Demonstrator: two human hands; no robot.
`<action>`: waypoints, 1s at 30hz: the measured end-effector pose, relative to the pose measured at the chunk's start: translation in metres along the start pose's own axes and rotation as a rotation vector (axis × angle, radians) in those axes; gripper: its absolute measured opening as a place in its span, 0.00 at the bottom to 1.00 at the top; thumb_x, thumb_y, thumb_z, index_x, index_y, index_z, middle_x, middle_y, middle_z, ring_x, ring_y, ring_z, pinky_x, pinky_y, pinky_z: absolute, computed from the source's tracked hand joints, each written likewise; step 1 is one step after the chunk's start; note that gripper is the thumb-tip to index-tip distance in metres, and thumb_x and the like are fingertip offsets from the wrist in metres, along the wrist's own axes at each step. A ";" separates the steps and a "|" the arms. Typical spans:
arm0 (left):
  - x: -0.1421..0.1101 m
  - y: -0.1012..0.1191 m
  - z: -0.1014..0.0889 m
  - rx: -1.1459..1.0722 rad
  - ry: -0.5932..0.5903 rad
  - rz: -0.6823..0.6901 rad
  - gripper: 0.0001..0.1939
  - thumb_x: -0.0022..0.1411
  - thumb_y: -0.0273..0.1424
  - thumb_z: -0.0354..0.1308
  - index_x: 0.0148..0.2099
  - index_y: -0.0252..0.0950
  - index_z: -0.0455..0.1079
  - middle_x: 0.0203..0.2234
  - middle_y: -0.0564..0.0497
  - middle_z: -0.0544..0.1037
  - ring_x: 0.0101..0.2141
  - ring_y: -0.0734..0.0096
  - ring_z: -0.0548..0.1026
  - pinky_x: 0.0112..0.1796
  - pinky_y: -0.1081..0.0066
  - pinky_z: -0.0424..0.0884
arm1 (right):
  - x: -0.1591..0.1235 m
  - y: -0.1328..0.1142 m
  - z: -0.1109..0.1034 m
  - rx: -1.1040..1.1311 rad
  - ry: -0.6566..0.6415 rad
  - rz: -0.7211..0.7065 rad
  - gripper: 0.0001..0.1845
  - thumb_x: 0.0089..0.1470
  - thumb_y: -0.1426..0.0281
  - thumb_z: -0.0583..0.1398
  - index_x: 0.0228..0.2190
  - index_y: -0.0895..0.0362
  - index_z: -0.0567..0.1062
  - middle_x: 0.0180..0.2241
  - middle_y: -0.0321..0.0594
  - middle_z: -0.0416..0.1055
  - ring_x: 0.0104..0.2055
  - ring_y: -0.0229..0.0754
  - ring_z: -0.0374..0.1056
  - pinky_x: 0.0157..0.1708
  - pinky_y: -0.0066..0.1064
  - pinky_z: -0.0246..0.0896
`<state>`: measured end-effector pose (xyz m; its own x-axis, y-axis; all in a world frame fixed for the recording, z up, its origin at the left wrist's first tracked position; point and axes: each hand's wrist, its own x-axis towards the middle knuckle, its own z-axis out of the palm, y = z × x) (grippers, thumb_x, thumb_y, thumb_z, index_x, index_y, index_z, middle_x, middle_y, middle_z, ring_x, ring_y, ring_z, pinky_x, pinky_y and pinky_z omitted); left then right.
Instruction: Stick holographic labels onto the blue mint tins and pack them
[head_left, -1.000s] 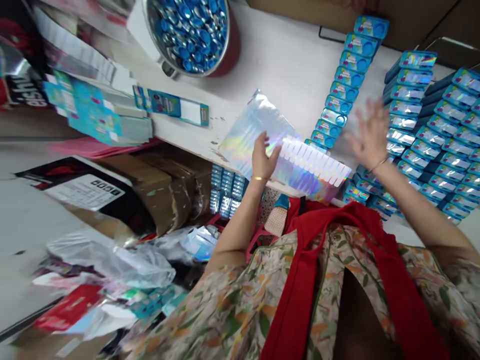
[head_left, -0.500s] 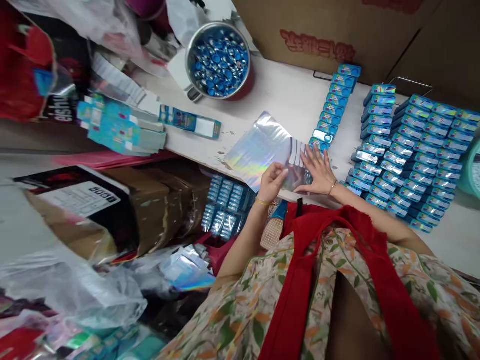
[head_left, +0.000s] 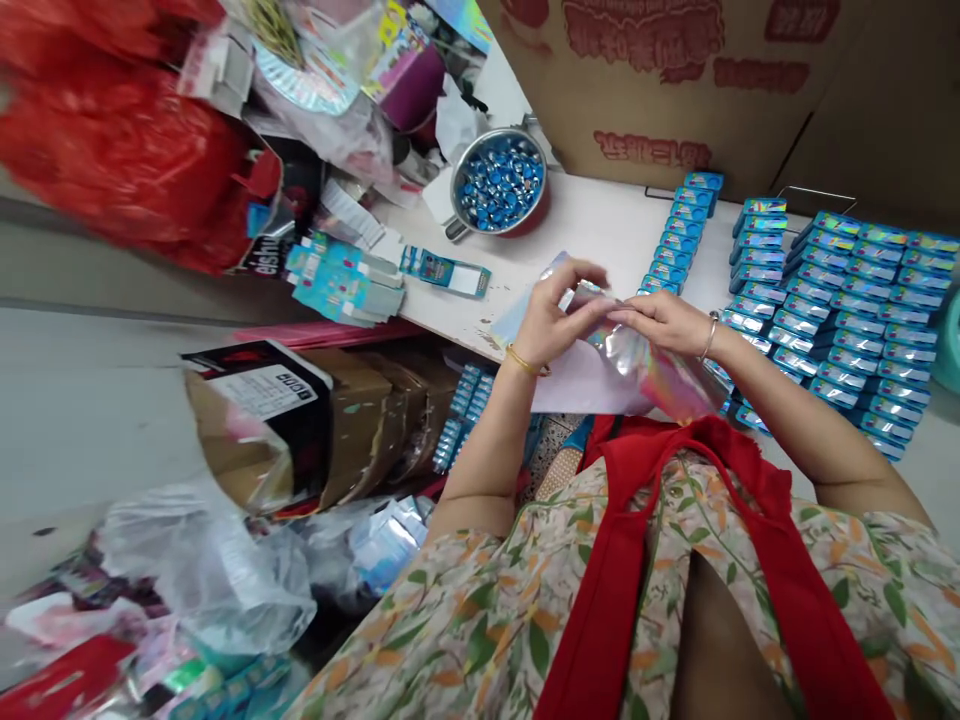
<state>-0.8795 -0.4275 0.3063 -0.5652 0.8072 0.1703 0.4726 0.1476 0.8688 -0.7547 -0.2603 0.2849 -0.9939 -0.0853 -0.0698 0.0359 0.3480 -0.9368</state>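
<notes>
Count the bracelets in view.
2: a gold bracelet at the left hand's wrist, a silver bracelet at the right hand's. Neither looks hidden.

The person wears a pale short-sleeved garment (head_left: 442,610) printed with green leaves and orange shapes, with broad red fabric bands (head_left: 600,590) over it. A gold-coloured bangle (head_left: 527,363) circles the left wrist (head_left: 534,343); a silvery one (head_left: 709,337), the right.

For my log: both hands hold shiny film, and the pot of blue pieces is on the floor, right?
Wrong place: the head view shows the pot of blue pieces on the white table. Left hand and right hand do hold shiny film.
</notes>
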 end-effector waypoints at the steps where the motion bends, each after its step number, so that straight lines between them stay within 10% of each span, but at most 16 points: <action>1: 0.003 -0.002 0.002 -0.014 -0.034 -0.042 0.19 0.61 0.49 0.64 0.40 0.38 0.70 0.32 0.52 0.76 0.34 0.70 0.75 0.37 0.70 0.73 | -0.001 0.003 -0.004 0.024 -0.015 0.011 0.31 0.63 0.44 0.52 0.26 0.57 0.72 0.20 0.30 0.58 0.25 0.32 0.52 0.29 0.28 0.47; 8: 0.003 -0.092 0.014 -0.079 0.194 -0.391 0.12 0.59 0.39 0.63 0.32 0.39 0.65 0.18 0.58 0.66 0.22 0.76 0.65 0.25 0.74 0.62 | -0.022 0.082 -0.031 0.043 -0.103 0.191 0.30 0.55 0.43 0.59 0.20 0.55 0.66 0.18 0.28 0.54 0.24 0.32 0.50 0.26 0.29 0.45; 12: -0.002 -0.133 0.043 0.292 0.191 -0.535 0.10 0.57 0.35 0.63 0.40 0.37 0.70 0.32 0.46 0.78 0.37 0.59 0.77 0.43 0.61 0.72 | -0.015 0.127 -0.024 -0.073 -0.066 0.292 0.26 0.56 0.50 0.59 0.18 0.55 0.67 0.17 0.30 0.59 0.24 0.34 0.53 0.28 0.30 0.47; 15: 0.005 -0.136 0.073 0.475 -0.007 -0.298 0.27 0.58 0.41 0.65 0.57 0.36 0.68 0.54 0.38 0.76 0.59 0.48 0.70 0.63 0.48 0.58 | 0.002 0.142 -0.019 -0.134 -0.109 0.327 0.21 0.56 0.55 0.59 0.19 0.55 0.72 0.18 0.33 0.64 0.25 0.35 0.56 0.30 0.30 0.49; 18: 0.021 -0.135 0.093 0.379 -0.387 -0.168 0.17 0.67 0.43 0.56 0.49 0.36 0.73 0.41 0.43 0.82 0.46 0.57 0.78 0.57 0.56 0.65 | 0.012 0.152 -0.024 -0.098 -0.110 0.325 0.18 0.54 0.55 0.60 0.23 0.56 0.75 0.19 0.33 0.66 0.25 0.35 0.58 0.29 0.29 0.49; 22: 0.047 -0.147 0.103 0.300 -0.428 -0.228 0.16 0.69 0.40 0.52 0.32 0.38 0.72 0.24 0.50 0.77 0.28 0.67 0.73 0.34 0.69 0.65 | 0.015 0.173 -0.033 0.108 0.145 0.351 0.25 0.49 0.46 0.61 0.25 0.56 0.74 0.20 0.31 0.64 0.27 0.35 0.56 0.29 0.28 0.49; 26: 0.068 -0.164 0.110 0.415 -0.320 -0.239 0.13 0.68 0.37 0.54 0.33 0.38 0.72 0.24 0.49 0.77 0.28 0.64 0.73 0.38 0.66 0.65 | 0.020 0.197 -0.026 0.294 0.515 0.501 0.32 0.41 0.37 0.61 0.23 0.55 0.68 0.20 0.29 0.58 0.25 0.33 0.51 0.27 0.28 0.48; 30: 0.079 -0.176 0.122 0.525 -0.349 -0.306 0.10 0.68 0.34 0.55 0.40 0.37 0.76 0.32 0.45 0.81 0.37 0.56 0.77 0.47 0.60 0.66 | 0.024 0.209 -0.017 0.389 0.563 0.480 0.36 0.43 0.32 0.56 0.27 0.54 0.69 0.22 0.31 0.60 0.27 0.35 0.55 0.30 0.30 0.52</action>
<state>-0.9249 -0.3195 0.1098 -0.5162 0.8086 -0.2822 0.6406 0.5832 0.4994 -0.7726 -0.1740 0.0930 -0.7613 0.5052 -0.4065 0.3995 -0.1284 -0.9077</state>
